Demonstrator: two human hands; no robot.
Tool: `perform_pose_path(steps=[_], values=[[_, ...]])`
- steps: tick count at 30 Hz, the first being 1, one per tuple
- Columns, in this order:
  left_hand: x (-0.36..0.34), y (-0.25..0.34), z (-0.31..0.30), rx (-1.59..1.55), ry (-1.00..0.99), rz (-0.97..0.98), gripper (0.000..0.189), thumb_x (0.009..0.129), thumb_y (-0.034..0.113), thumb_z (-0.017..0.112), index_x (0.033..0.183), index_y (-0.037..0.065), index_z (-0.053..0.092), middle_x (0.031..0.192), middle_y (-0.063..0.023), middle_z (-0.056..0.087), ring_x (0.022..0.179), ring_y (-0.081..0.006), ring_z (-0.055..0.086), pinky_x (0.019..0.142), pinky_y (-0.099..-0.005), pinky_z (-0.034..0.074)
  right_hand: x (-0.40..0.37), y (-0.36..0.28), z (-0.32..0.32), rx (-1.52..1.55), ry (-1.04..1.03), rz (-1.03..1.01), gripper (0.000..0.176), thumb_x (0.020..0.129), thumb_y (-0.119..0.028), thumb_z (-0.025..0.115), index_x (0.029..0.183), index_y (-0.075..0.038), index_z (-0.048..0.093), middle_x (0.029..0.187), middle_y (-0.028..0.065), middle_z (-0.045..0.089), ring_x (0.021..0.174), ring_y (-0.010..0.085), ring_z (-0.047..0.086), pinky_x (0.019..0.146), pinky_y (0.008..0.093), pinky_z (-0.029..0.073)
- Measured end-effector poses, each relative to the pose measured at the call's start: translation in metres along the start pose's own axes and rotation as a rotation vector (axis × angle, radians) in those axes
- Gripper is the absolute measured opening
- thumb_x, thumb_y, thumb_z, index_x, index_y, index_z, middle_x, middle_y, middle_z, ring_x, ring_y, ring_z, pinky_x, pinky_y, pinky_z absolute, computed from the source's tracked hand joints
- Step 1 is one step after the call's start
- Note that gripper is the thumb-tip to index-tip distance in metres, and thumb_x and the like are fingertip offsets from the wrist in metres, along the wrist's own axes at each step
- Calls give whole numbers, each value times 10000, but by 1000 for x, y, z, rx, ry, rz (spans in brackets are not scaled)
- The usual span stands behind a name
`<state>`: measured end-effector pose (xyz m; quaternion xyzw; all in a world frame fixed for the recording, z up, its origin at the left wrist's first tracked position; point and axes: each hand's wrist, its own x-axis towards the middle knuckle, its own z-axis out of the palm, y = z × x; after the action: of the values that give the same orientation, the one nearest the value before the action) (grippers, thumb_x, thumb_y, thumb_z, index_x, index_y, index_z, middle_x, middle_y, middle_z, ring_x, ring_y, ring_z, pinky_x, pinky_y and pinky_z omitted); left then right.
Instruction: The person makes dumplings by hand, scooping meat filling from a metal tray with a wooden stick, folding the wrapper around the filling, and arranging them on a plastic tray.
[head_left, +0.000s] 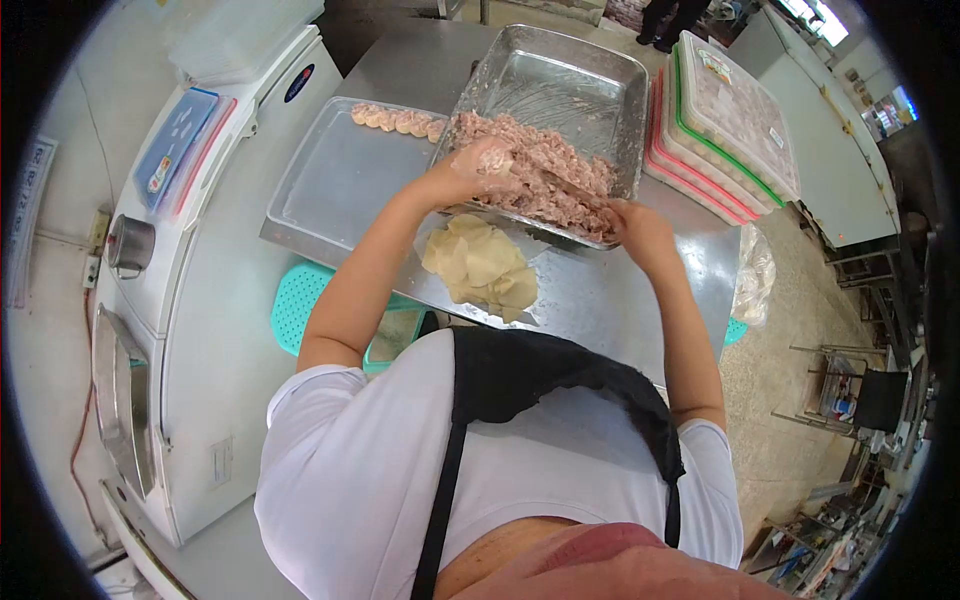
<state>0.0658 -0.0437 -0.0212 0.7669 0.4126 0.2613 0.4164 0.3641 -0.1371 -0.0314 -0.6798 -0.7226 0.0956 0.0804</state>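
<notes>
Over the near left part of a metal tray (598,70), my left hand (470,170) is closed, cupped around a pale dumpling wrapper (494,158). My right hand (645,235) is at the tray's near right corner, its fingers closed on the end of a thin spreading tool (575,188). The tool's other end lies against the ground meat filling (545,205) heaped along the tray's near side. Below the tray, a loose pile of yellowish round wrappers (480,262) lies on the steel table. Several filled dumplings (395,121) stand in a row on a translucent lid or tray (345,185) to the left.
Stacked plastic boxes (725,120) with red and green rims stand right of the metal tray. A white refrigerator (235,250) rises on the left. A turquoise stool (300,305) is partly under the steel table (690,290). Another person's legs (672,22) show at the far side.
</notes>
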Motion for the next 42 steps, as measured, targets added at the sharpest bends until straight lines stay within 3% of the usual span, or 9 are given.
perform_pose_path(steps=[7, 10, 12, 19, 24, 29, 34, 36, 42], values=[[-7, 21, -42, -49, -106, 408, 461, 734, 309, 765, 1100, 71, 615, 1094, -95, 649, 1065, -248, 590, 947, -325, 428, -34, -87, -49, 634, 83, -125, 321, 936, -268, 550, 1120, -19, 637, 993, 185, 666, 902, 293, 650, 824, 340, 481], [-6, 13, -63, 56, -224, 458, 482, 722, 318, 775, 1095, 68, 601, 1061, -99, 650, 1021, -257, 595, 917, -338, 443, -20, -113, -51, 418, 87, -173, 293, 931, -273, 550, 1096, -54, 652, 940, 185, 651, 863, 328, 633, 770, 377, 483], [-8, -3, -74, 61, -136, 382, 392, 677, 262, 816, 919, 38, 605, 973, -89, 642, 913, -204, 590, 819, -332, 449, -15, -128, -64, 193, 225, -207, 269, 906, -288, 572, 1065, -90, 664, 850, 172, 627, 782, 367, 608, 697, 434, 479], [-31, -22, -135, 61, -106, 434, 493, 674, 297, 829, 1039, 50, 608, 979, -83, 642, 918, -194, 593, 789, -334, 475, -1, -205, -65, 73, 251, -187, 243, 903, -281, 578, 1039, -99, 664, 822, 148, 639, 754, 345, 621, 649, 435, 481], [-57, -17, -178, -158, -227, 79, 512, 701, 337, 823, 1063, 50, 601, 974, -50, 641, 825, -129, 586, 635, -280, 515, 4, -247, -49, 243, 378, -212, 250, 927, -278, 540, 1065, -103, 652, 849, 182, 649, 802, 371, 621, 681, 447, 482], [-45, -80, -198, -35, -170, 139, 534, 693, 314, 814, 1089, 27, 600, 928, -110, 661, 777, -203, 628, 738, -326, 494, 19, -262, -5, 179, 141, -3, 311, 938, -271, 536, 1131, -35, 596, 916, 239, 635, 866, 384, 614, 749, 412, 479], [-21, -204, -224, 54, -106, 78, 477, 716, 284, 760, 1088, 29, 603, 951, -135, 653, 931, -281, 617, 832, -359, 478, -17, -229, 28, 406, 232, 95, 278, 930, -259, 553, 1094, -51, 635, 871, 157, 657, 788, 293, 636, 715, 358, 480], [-5, -254, -222, 495, 246, 91, 401, 761, 238, 684, 1099, 34, 610, 987, -153, 648, 982, -331, 601, 850, -396, 477, -44, -214, 41, 567, 196, 383, 278, 939, -248, 553, 1083, -31, 650, 736, 59, 606, 657, 161, 555, 610, 287, 439], [43, -271, -226, 567, 453, -22, 649, 770, 165, 618, 1369, 72, 385, 1015, -242, 624, 992, -380, 589, 844, -437, 481, -110, -201, 46, 853, 207, 709, 285, 953, -255, 539, 1109, -47, 655, 630, -58, 442, 557, 29, 380, 489, 206, 295]])
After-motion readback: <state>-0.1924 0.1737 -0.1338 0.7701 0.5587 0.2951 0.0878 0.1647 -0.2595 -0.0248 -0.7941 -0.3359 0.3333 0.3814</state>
